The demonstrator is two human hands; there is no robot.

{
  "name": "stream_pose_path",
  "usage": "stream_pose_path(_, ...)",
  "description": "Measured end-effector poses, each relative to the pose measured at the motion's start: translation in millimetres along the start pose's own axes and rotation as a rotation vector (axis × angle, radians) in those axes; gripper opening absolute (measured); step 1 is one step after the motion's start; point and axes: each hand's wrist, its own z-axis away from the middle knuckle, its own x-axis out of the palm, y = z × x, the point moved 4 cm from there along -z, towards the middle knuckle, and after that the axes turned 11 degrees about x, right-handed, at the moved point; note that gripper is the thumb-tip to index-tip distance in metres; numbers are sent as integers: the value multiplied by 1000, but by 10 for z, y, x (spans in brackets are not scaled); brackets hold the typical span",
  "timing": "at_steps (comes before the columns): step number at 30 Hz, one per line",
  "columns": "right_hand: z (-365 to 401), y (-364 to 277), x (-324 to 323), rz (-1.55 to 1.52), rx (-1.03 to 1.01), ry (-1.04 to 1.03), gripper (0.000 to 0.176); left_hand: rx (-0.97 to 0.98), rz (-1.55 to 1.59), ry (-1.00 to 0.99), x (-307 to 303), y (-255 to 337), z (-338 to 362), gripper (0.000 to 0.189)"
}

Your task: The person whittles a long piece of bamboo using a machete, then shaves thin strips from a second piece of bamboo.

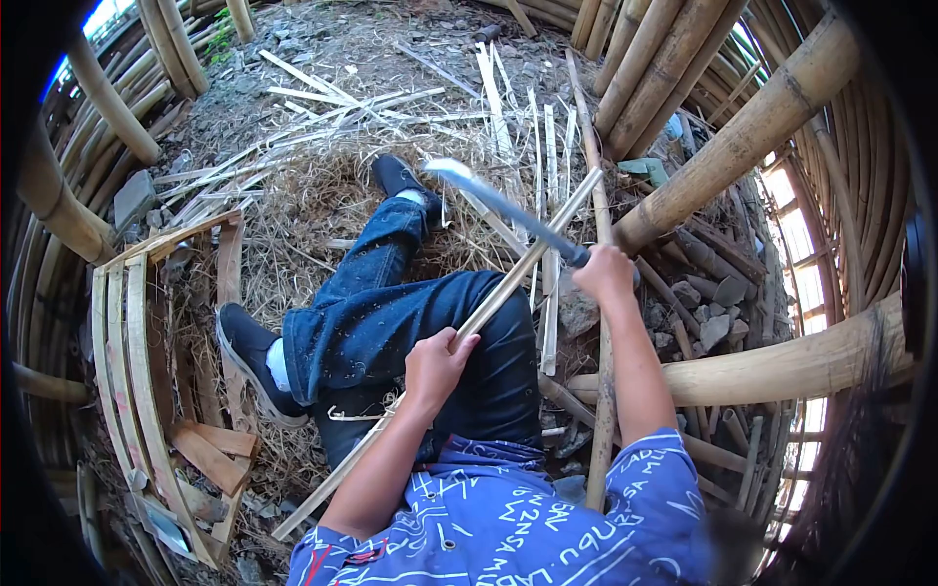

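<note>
A long split bamboo strip (503,293) runs diagonally over the person's jeans-clad legs, from beside the blue shirt up to the right. My left hand (437,371) is closed around it near its middle, above the thigh. My right hand (606,276) grips the dark handle of a long curved knife (498,203), whose blade points up and to the left and crosses the strip near its upper end. Whether the blade touches the strip I cannot tell. Thin shavings hang by the strip below my left hand.
Split strips (342,103) lie scattered on shavings and rubble ahead. A wooden slatted crate (127,361) stands at left. Thick bamboo poles (743,137) slant in at right, and a long thin pole (600,391) lies beside my right arm. Stones (718,327) are piled at right.
</note>
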Motion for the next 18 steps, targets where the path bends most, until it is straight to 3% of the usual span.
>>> stream_pose_path(3,-373,225,-82,-92,157,70,31,30,-37,-6,-23,26,-3,46)
stream_pose_path(6,-461,283,-78,-101,173,78,31,39,-55,-9,-30,11,-14,46)
stream_pose_path(11,-116,96,31,-124,96,25,26,-21,-17,-32,-22,-16,-44,47)
stream_pose_path(18,462,-128,297,-186,-57,-145,25,139,-137,13,50,-22,-16,46)
